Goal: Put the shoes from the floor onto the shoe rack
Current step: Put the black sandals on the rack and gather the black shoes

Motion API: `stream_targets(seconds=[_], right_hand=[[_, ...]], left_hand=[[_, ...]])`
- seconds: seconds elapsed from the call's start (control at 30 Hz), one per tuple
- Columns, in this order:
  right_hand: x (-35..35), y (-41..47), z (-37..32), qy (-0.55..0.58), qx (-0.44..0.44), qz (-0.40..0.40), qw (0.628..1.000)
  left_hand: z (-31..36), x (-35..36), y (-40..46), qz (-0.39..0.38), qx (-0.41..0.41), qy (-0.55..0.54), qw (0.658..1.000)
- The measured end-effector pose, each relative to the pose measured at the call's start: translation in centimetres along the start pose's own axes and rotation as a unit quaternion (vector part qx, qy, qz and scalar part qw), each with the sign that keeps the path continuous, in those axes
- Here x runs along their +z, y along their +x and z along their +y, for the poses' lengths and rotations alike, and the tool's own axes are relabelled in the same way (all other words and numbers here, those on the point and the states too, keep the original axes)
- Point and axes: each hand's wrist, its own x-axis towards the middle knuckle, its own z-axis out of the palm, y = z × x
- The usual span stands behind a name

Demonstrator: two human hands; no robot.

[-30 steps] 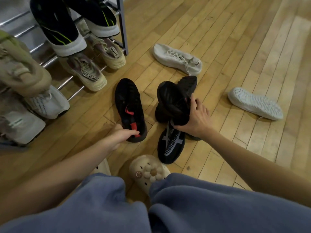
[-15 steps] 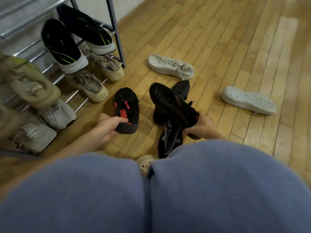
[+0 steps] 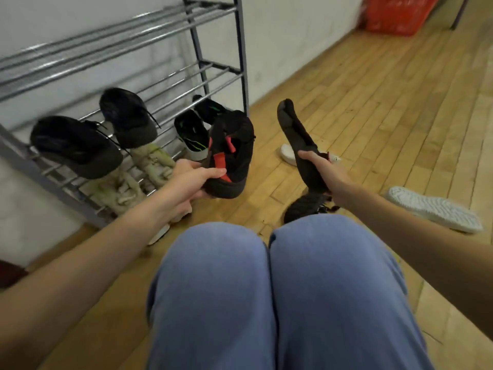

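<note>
I'm mid-carry toward the rack (image 3: pixel 218 73). My left hand (image 3: pixel 190 180) grips the red-tabbed shoe (image 3: pixel 234 153) just before it; my right hand (image 3: pixel 324 170) clutches a black shoe (image 3: pixel 296 134) above the floor (image 3: pixel 373 116). Next, I'd set both on a free shelf.

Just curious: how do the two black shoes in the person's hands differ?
The left-hand shoe shows red straps; the right-hand shoe looks plain black. The left hand grips the first at its heel, opening up; the right hand holds the other with its toe raised. Both are off the floor.
</note>
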Motion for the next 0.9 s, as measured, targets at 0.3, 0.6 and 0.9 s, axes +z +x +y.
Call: stream_targets(seconds=[0.3,0.6,0.9], right_hand=[[5.6,0.6,-9.6,-0.145,-0.165,-0.016,0.976],[13.1,7.7,-15.1,-0.214,-0.241,0.079,0.944],[20.0,13.7,-19.2,-0.29,-0.221,0.15,0.919]], left_hand=[[4.9,-2.4,1.3,0.093,0.096,-0.122,0.984],[7.0,-3.1,11.3,0.17,0.101,-0.168,0.966],[8.4,-3.0,18.5,0.188,0.094,-0.204,0.956]])
